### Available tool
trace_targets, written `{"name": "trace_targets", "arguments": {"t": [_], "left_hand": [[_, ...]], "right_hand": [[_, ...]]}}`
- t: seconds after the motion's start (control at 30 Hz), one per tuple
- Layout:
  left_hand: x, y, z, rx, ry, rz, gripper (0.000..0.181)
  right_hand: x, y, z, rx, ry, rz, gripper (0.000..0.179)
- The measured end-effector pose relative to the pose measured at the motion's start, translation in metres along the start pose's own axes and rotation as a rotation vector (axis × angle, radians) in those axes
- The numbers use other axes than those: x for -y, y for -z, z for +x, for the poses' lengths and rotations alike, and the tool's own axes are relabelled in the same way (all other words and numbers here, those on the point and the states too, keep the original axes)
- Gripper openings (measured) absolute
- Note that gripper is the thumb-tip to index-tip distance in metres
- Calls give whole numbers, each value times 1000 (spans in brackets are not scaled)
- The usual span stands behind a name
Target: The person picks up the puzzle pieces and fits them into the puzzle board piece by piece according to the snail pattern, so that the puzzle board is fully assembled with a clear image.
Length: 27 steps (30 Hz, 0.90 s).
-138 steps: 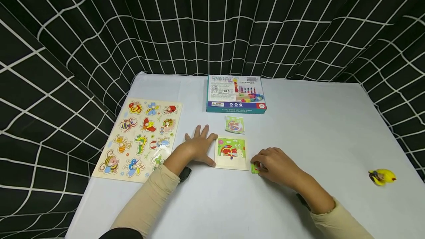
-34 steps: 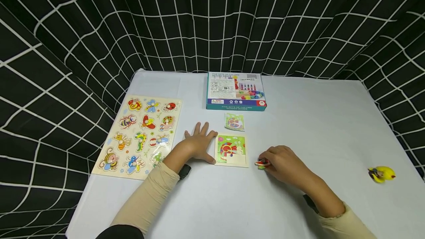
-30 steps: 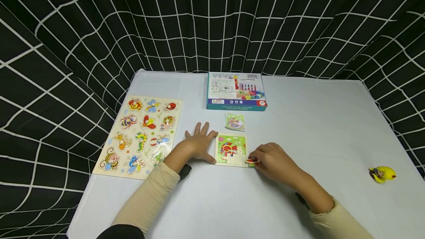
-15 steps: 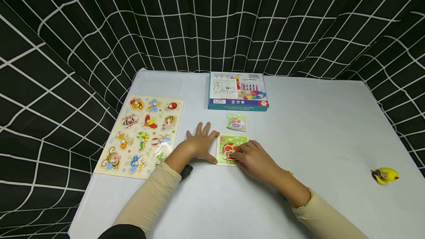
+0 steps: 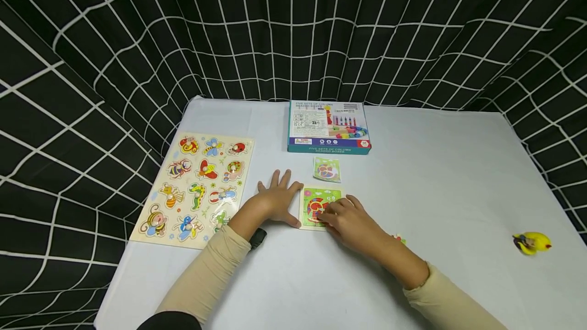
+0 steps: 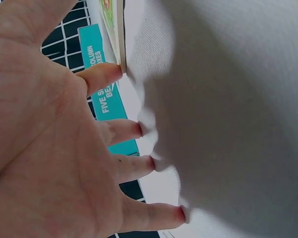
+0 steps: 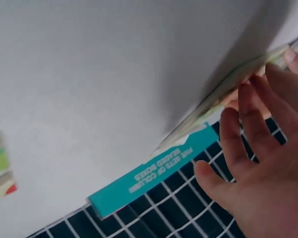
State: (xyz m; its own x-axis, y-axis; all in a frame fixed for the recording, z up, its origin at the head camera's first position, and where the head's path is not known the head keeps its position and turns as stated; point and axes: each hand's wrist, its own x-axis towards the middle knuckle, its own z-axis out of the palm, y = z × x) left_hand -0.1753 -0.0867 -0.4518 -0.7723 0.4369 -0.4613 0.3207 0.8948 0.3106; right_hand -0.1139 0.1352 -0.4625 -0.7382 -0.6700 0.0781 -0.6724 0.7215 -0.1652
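A small square jigsaw board (image 5: 308,224) with a red and green picture lies on the white table. My left hand (image 5: 275,202) is spread flat against its left edge, with thumb and one finger touching the frame. My right hand (image 5: 353,223) is over the board's lower right, its bent fingers on a puzzle piece there; the hand mostly hides this piece. In the right wrist view, the fingertips (image 7: 244,91) meet the board's face. Another loose piece (image 5: 400,239) lies beside the right forearm, partly covered. A picture card (image 5: 326,169) lies just behind the board.
A teal-edged bead box (image 5: 328,129) sits at the back of the table. On the left is a large insect peg puzzle (image 5: 197,192), partly under the left arm. A yellow toy duck (image 5: 532,243) is at the far right. Black grid cloth (image 5: 293,29) hangs around the table.
My right hand has moved left from beside the board onto its lower right, bringing a puzzle piece. The piece now sits lower than half a second ago. My left hand stays in place.
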Motion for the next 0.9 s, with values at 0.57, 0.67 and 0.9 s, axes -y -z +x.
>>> {"name": "trace_targets", "arguments": {"t": [0.57,0.67,0.9], "left_hand": [[0,0,0,14,5,-13,101],[1,-1,1,16,7,-13,102],[1,-1,2,18,5,-6,102]], "right_hand": [[-53,40,-89,96,-319,45,43],[-57,42,-100,124,-333,41,43],[-61,38,-112,86,-271,47,38]]}}
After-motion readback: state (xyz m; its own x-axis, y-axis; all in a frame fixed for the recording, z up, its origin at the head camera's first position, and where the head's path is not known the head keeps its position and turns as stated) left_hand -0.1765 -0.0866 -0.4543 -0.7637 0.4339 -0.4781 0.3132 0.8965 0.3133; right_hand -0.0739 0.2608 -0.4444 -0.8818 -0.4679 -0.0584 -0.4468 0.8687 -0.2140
